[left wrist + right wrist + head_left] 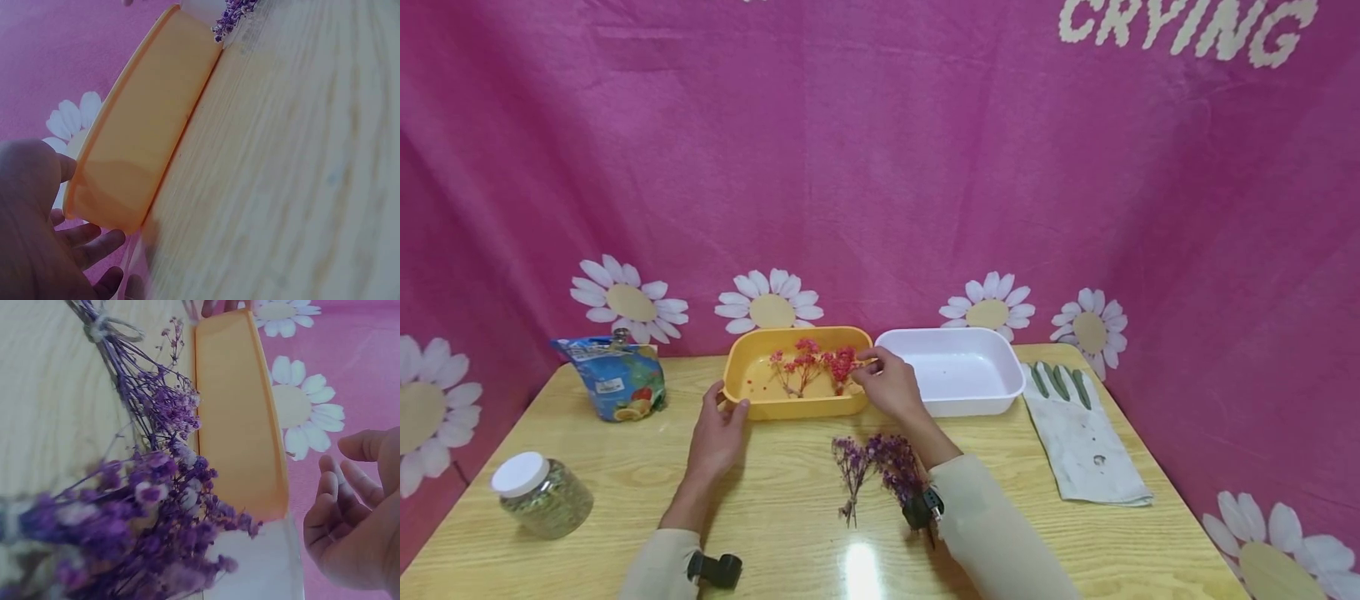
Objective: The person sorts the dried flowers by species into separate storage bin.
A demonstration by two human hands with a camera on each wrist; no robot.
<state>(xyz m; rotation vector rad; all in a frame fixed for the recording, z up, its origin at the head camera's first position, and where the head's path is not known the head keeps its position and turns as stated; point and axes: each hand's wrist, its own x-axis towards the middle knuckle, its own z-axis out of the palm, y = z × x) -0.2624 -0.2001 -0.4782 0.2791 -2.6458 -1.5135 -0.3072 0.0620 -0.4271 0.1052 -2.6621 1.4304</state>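
A yellow tray [808,408] stands on the table with red-pink dried flower sprigs [806,360] inside it. My left hand [718,437] holds the tray's left end, its thumb at the front corner; in the left wrist view the thumb lies at the rim and the fingers lie around the end wall. Over the tray's right end is my right hand [889,383], close to the red-pink sprigs. Its fingers are loosely bent in the right wrist view, thumb apart, and nothing shows between them. Two purple dried flower bunches [165,412] lie below my right forearm, tied at the stems.
A white tray [951,406] adjoins the yellow one on the right. Further right, a whitish cloth glove [1086,446] with green fingertips lies flat. On the left are a blue pouch [617,379] and a jar [550,500] with a white lid. A pink curtain [880,167] hangs behind.
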